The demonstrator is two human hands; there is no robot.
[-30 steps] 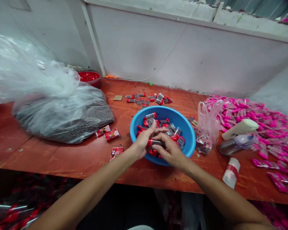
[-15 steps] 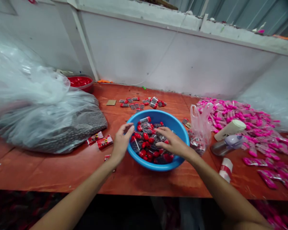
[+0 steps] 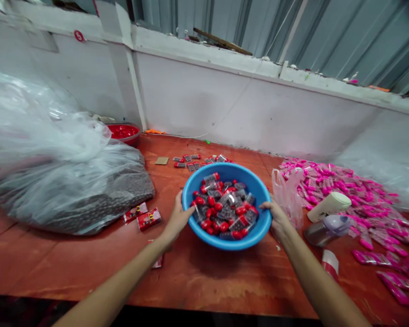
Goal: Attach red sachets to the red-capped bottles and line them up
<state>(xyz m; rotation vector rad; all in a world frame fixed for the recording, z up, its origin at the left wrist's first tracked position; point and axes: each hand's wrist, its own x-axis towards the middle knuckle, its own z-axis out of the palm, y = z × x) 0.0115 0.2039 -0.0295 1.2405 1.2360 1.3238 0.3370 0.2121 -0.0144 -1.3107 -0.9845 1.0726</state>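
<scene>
A blue plastic basin (image 3: 226,244) is held between my two hands, and it looks raised a little off the red table. My left hand (image 3: 179,215) grips its left rim, thumb over the edge and fingers beneath. On the right rim, my right hand (image 3: 275,217) has the same kind of hold, its fingers partly hidden under the basin. Inside lie many small clear containers (image 3: 225,206) with red caps and dark contents, heaped loosely. More of these red-capped containers (image 3: 191,163) are scattered on the table behind the basin.
A big clear plastic bag (image 3: 71,190) of dark pieces fills the left. Red packets (image 3: 149,219) lie beside it. To the right are a pink plastic bag (image 3: 289,195), a pale cup (image 3: 329,206), a grey bottle (image 3: 327,230) and a pile of pink-capped items (image 3: 347,186).
My right hand has come out of the basin's contents to its right rim, and my left hand has taken hold of the left rim. The basin now looks lifted. The view has tilted up.
</scene>
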